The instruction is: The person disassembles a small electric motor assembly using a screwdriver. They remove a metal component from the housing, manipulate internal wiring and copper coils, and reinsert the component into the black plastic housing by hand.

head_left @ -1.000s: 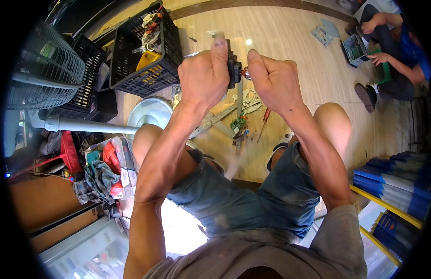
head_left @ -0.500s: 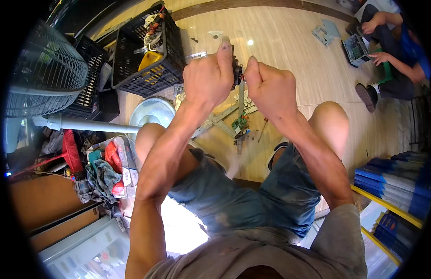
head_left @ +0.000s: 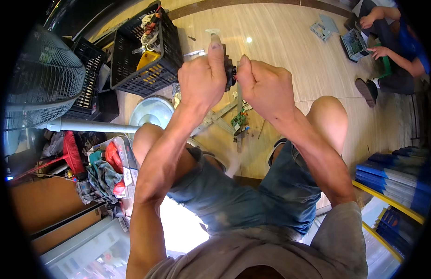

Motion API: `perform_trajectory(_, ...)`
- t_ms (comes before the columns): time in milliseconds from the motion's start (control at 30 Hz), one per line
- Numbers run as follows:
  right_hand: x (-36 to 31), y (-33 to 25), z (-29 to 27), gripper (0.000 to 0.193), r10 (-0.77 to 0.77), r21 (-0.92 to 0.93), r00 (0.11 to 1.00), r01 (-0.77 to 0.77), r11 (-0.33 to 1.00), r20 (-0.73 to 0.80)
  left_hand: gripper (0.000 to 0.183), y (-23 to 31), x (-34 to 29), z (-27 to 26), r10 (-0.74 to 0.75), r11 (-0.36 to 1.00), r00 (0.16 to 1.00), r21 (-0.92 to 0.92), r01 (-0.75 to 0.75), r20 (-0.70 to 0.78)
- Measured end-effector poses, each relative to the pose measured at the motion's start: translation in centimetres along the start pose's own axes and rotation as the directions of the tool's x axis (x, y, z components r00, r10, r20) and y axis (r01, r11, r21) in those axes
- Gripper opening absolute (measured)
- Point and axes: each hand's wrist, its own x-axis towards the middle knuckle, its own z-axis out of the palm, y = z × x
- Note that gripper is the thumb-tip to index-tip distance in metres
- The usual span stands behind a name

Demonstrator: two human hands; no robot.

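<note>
Above the floor (head_left: 290, 56), the black part (head_left: 230, 74) sits grasped in the left hand (head_left: 201, 79), while the right hand (head_left: 269, 88), clenched around what I cannot tell, has moved closer, narrowing the gap between them.

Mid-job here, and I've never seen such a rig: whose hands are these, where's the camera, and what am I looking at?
There's no robot: a person works bare-handed. The view comes from a fisheye camera on the head, looking down, so straight edges bend near the rim. The left hand holds a dark part; the right hand is closed beside it, and whatever it grips is hidden. On the pale floor below lie a green circuit board and crossed grey bars. A black crate stands at upper left, near a fan. At upper right, another person is beside an opened metal box.
</note>
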Motion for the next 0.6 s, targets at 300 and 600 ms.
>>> perform_trajectory(300,0.7,0.2,0.0,0.038,0.079,0.006,0.988,-0.080,0.997,0.135,0.068,-0.4,0.4,0.0,-0.126,0.992,0.988,0.005,0.126,0.085)
perform_trajectory(600,0.6,3.1,0.7,0.060,0.295,0.228,0.750,-0.506,0.832,0.592,0.076,-2.7,1.5,-0.5,-0.178,0.976,0.975,0.147,0.159,0.131)
